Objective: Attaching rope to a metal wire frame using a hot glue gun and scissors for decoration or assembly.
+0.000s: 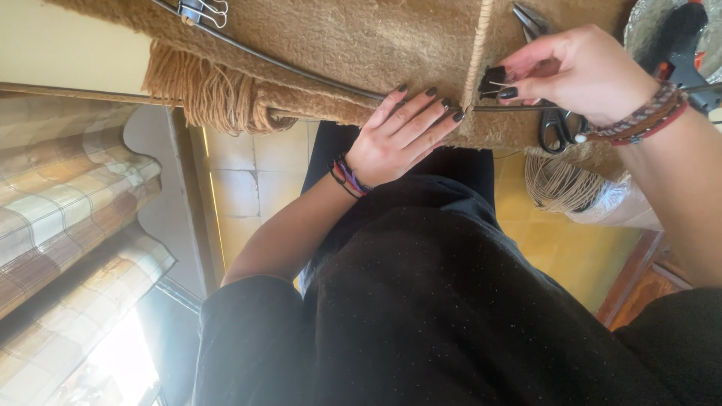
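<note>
Right hand (583, 71) pinches a black binder clip (492, 81) at the brown rug (361, 45) edge; left hand (402, 131) presses flat, fingers extended. One clip (203, 11) already attached; this one unseated.

It looked like a home used for handcraft: a checked fabric armchair (68, 203) stood on pale square floor tiles (252, 188), while a brown woollen fringed weaving (338, 45), black-handled scissors (556, 124) and a beige cord coil (560, 180) covered the surface.
</note>
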